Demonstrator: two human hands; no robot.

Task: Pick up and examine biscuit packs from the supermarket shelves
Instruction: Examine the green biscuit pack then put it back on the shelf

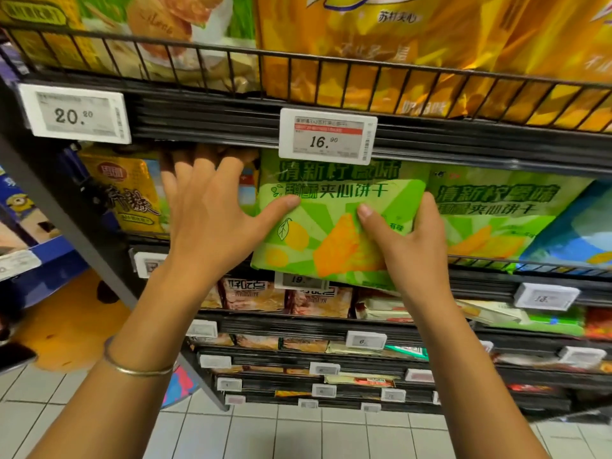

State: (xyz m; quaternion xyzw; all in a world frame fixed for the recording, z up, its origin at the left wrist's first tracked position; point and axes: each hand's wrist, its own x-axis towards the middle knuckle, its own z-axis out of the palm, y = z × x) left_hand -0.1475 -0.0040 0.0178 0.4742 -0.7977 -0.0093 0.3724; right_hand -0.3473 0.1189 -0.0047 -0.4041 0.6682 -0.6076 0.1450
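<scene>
Grips the green biscuit pack (337,226) with the right hand (415,250), thumb flat across the printed front, fingers curled out of sight behind the right edge. Lays the left hand (205,213) open, fingers spread straight and reaching under the rim of the upper shelf (205,124), thumb tip touching the pack's left edge without clasping it. Finds the pack at the front edge of the middle shelf (480,281), tipped outward, lower end hanging past the front rail and covering part of a price tag (299,280) below. Looks light and flat, probably glossy soft film over brittle biscuits: likely slippery, easy to dent, apt to crack inside if squeezed or bent. Calls for a hold on both side edges, thumbs in front, fingers behind, with gentle pressure only. Stands just in front of like green packs (496,210) on the same shelf, with a yellow pack (129,193) toward the left end and a blue pack (569,226) toward the right. Has to clear the upper shelf's rim and the 16.90 price tag (328,135), close above the pack's top edge; likely snags there if lifted straight up, so better drawn outward and down.
</scene>
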